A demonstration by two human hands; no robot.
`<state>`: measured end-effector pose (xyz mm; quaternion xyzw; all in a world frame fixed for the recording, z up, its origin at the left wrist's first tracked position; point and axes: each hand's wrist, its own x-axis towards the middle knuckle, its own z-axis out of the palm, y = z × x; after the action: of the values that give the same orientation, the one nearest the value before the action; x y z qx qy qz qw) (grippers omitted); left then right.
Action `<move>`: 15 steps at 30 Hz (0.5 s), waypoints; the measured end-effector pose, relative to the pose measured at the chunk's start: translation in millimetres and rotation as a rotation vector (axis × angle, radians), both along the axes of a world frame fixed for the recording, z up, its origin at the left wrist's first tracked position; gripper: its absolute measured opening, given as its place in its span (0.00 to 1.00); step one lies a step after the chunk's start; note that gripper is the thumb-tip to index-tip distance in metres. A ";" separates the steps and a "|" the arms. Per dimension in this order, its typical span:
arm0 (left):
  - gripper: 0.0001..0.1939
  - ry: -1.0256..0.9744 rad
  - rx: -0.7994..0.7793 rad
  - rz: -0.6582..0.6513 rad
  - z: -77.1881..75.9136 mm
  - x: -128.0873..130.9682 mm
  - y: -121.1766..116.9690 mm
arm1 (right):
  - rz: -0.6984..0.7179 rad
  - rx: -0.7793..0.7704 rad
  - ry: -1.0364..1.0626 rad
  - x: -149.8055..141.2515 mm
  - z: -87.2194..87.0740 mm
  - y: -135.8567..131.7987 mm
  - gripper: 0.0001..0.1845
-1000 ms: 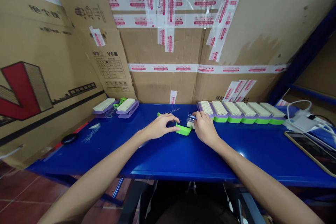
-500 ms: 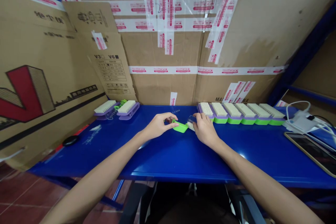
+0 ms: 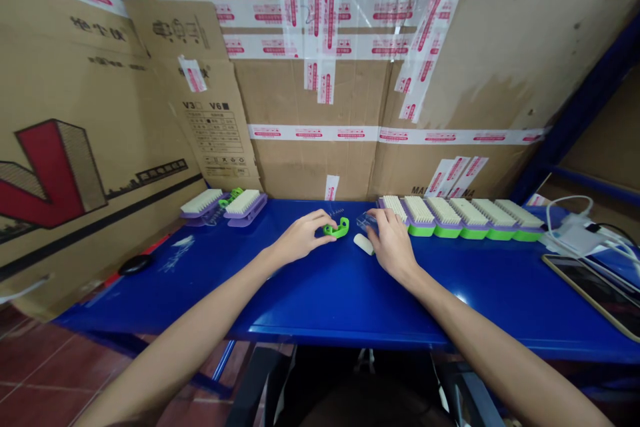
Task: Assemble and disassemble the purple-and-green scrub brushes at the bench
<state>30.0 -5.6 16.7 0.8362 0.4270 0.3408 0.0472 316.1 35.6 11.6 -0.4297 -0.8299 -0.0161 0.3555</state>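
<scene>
Near the middle of the blue table, my left hand [image 3: 303, 238] pinches a bright green curved plastic piece [image 3: 341, 229] between thumb and fingers. A small metal spring [image 3: 337, 211] lies just beyond it. My right hand [image 3: 391, 240] is closed on a clear plastic piece [image 3: 367, 220], partly hidden by the fingers. Beside its thumb, a white oblong piece [image 3: 363, 244] rests on the table, apart from the green piece.
A row of several brushes [image 3: 440, 215] with purple and green bodies stands at the back right. Two purple brushes [image 3: 245, 205] sit at the back left. Cardboard [image 3: 320, 167] walls the rear. A phone [image 3: 595, 290] and white cables [image 3: 575, 230] lie at the right.
My left hand has turned the green piece, so its hollow curved side now shows. The white piece has come into fuller view beside my right hand, and the two hands' pieces are farther apart.
</scene>
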 end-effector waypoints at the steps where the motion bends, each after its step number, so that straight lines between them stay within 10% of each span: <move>1: 0.13 0.012 -0.011 -0.003 -0.6 -0.3 0.5 | 0.023 0.015 0.041 -0.7 1.2 -1.4 0.17; 15: 0.14 -0.050 0.018 0.071 7.2 8.7 -7.3 | 0.301 -0.029 0.215 -6.0 12.2 -20.2 0.13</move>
<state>38.6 -12.9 23.8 0.8122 0.4522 0.3667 0.0381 310.1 15.4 23.8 -0.3048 -0.8422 0.0952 0.4345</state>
